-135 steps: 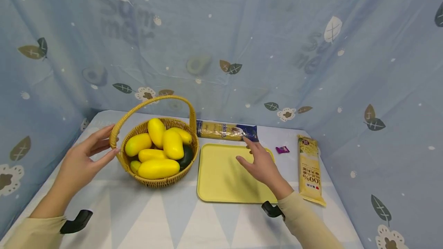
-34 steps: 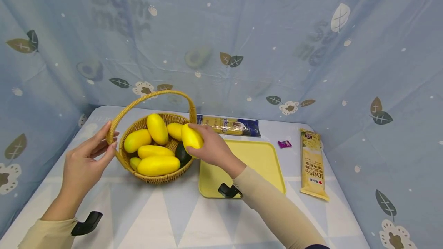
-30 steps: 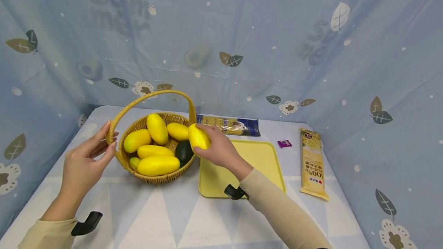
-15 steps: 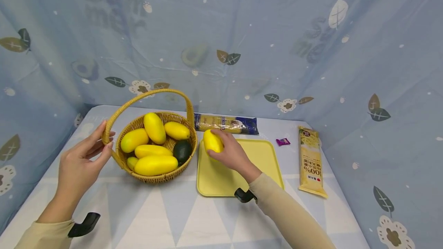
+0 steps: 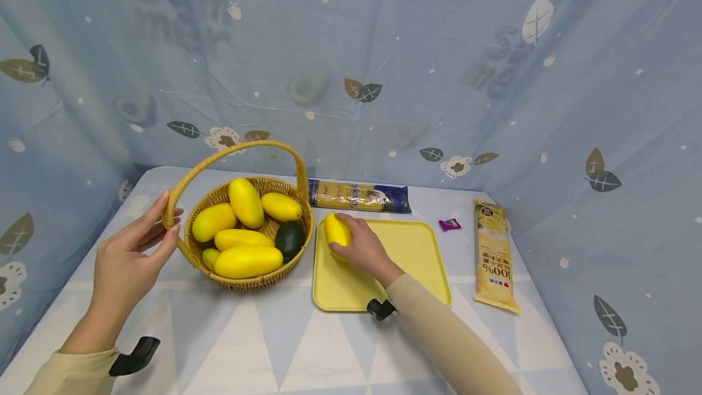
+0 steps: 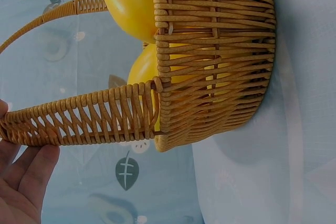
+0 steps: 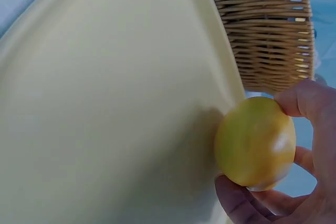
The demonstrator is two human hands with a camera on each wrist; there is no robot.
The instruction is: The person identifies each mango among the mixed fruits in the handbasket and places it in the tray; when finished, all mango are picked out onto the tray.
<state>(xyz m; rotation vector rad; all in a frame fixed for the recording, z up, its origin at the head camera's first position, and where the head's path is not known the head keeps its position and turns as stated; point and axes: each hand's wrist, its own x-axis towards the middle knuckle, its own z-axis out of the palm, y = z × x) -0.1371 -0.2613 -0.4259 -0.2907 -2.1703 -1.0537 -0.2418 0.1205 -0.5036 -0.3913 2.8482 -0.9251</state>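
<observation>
In the head view my left hand holds the side of the wicker basket's arched handle between thumb and fingers. The basket contains several yellow mangoes and one dark green oval fruit. My right hand grips another mango over the left part of the yellow tray. Up close in the right wrist view, thumb and fingers wrap this mango near the tray's edge, its shadow falling on the tray. Whether it touches the tray I cannot tell.
Behind the tray lies a blue and gold pasta packet. A small purple wrapped candy is right of the tray, and a long yellow noodle packet lies farther right. Patterned blue curtains surround the table.
My right hand has taken a mango out of the basket and carried it right, over the tray; lately it has moved slightly lower. My left hand stays at the basket handle.
</observation>
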